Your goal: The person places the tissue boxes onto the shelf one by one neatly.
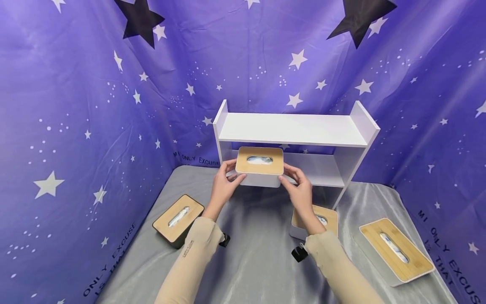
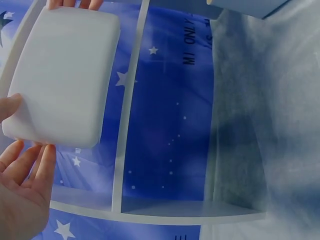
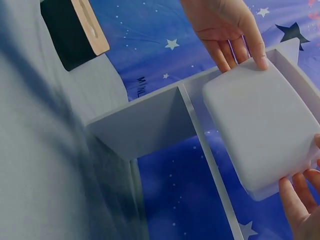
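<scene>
Both hands hold a white tissue box (image 1: 260, 180) with a wooden lid, lifted in front of the white shelf unit (image 1: 288, 129). My left hand (image 1: 224, 184) grips its left end, thumb at the front lower corner. At the right end, my right hand (image 1: 299, 185) grips it in the same way. Tissue shows through the slot in the lid. From below, the left wrist view shows the smooth white underside of the tissue box (image 2: 65, 75), with fingers on both ends. The right wrist view also shows that underside, in front of the upper opening of the shelf unit (image 3: 212, 162).
A dark tissue box (image 1: 166, 223) with a wooden lid lies left on the grey cloth (image 1: 247, 261). Another white tissue box (image 1: 331, 214) is partly hidden under the right forearm. Farther right lies a larger tissue box (image 1: 415, 266). Purple star-printed curtains (image 1: 95, 84) surround the table.
</scene>
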Demonstrator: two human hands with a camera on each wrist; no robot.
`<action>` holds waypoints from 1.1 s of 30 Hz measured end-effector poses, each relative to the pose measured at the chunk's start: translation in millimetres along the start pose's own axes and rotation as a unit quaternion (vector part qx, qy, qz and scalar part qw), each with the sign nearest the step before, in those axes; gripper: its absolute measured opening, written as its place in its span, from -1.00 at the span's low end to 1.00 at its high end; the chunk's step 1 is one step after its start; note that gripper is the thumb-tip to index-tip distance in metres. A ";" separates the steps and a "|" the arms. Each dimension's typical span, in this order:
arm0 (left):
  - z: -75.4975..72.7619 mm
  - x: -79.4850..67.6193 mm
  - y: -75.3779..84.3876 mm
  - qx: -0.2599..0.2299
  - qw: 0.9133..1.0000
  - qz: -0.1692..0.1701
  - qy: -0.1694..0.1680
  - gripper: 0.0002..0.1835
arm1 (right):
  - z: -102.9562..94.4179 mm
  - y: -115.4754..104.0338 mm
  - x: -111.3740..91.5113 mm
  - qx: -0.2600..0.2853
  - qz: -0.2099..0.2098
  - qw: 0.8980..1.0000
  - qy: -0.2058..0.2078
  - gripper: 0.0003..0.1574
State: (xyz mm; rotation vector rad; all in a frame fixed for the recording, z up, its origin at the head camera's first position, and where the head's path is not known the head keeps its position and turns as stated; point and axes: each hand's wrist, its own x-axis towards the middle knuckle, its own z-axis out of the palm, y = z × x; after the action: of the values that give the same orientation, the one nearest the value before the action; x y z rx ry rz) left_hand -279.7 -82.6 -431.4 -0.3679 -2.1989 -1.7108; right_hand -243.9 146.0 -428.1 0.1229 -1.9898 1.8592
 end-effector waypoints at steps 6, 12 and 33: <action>5.1 10.4 -6.6 -0.011 1.000 -0.012 -0.004 -0.42 | 3.1 -17.5 3.1 0.010 -0.012 1.000 -0.003 -0.51; 8.7 16.2 -12.7 -0.015 1.000 -0.020 -0.004 -0.42 | 6.3 -20.6 5.0 -0.009 -0.013 1.000 -0.004 -0.50; 13.1 15.4 -15.4 0.056 0.998 0.004 -0.009 -0.27 | 16.0 27.9 16.2 0.017 -0.007 0.997 -0.074 -0.25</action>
State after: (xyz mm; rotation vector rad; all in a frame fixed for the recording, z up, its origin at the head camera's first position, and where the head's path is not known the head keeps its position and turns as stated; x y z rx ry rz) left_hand -301.2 -73.7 -441.7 -0.3632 -2.2903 -1.5788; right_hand -271.8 136.8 -448.8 0.2914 -2.0492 1.9268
